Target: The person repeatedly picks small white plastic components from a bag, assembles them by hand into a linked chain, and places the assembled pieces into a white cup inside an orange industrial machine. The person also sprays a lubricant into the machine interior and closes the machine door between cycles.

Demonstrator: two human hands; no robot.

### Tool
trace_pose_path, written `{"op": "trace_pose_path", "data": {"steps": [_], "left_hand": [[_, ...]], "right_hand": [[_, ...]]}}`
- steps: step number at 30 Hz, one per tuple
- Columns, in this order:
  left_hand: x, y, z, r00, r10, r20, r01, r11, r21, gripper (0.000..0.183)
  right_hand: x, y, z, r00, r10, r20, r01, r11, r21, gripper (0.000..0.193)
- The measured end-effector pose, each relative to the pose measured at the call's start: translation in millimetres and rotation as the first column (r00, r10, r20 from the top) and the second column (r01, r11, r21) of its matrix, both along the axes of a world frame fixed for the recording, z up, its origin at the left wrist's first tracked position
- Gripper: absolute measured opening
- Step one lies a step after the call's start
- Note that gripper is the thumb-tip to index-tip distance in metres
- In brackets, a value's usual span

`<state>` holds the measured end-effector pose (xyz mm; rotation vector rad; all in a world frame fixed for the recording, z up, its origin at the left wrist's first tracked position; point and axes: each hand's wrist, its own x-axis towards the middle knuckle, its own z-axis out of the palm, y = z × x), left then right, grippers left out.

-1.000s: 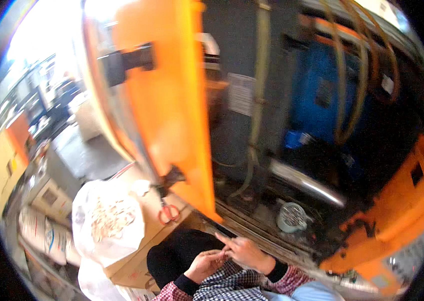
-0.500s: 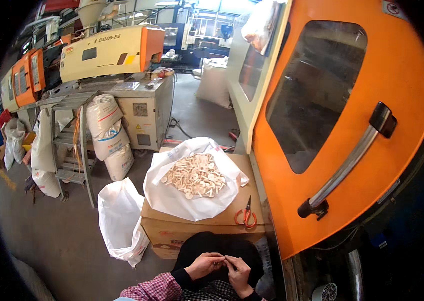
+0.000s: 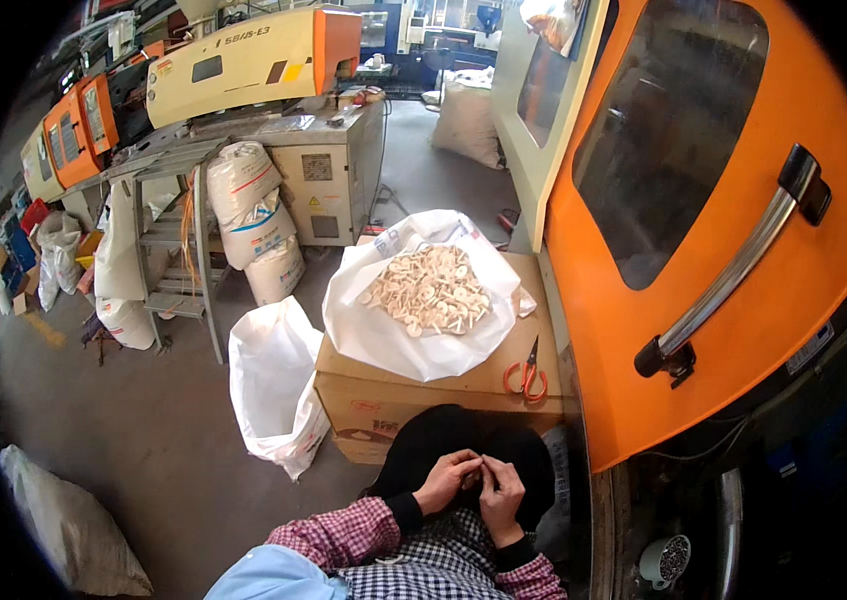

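Above my lap, my left hand (image 3: 446,482) and my right hand (image 3: 501,494) meet at the fingertips, both closed in a pinch. Whatever lies between them is too small and hidden to make out. Just ahead, a white sack (image 3: 413,357) with its rim rolled down rests on a cardboard box (image 3: 353,395). Inside it is a heap of small cream-coloured plastic parts (image 3: 433,290), disc-headed with thin stems. Red-handled scissors (image 3: 525,380) lie on the box to the right of the sack, blades pointing away from me, touched by neither hand.
A second white sack (image 3: 273,385) stands open on the floor left of the box. On the right rises an orange machine door (image 3: 743,290) with a metal handle (image 3: 728,270). A metal step ladder (image 3: 178,240) and stacked full sacks (image 3: 255,225) stand further left. A cup of small pieces (image 3: 665,560) sits low right.
The whole view has tilted down and shifted left, so things appear higher and further right. My hands stay pinched together over my lap; the sack and scissors keep their places on the box.
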<state>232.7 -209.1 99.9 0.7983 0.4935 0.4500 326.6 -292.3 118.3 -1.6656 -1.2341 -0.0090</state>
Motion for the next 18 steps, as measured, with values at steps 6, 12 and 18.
{"op": "trace_pose_path", "data": {"steps": [6,12,18], "left_hand": [[2,-3,-5,1.0,0.019,0.012,-0.019,1.0,0.012,0.016],[2,-4,-10,1.0,-0.009,0.001,0.009,0.997,0.082,0.018],[1,-5,-16,0.999,0.007,0.046,-0.009,0.999,0.05,0.017]], "right_hand": [[-1,-1,2,1.0,-0.005,-0.017,0.006,1.0,0.026,0.01],[-2,-5,-4,0.999,-0.014,0.029,0.013,0.999,0.029,0.012],[-5,-8,-6,0.999,-0.023,0.032,0.022,1.0,0.021,0.013]]}}
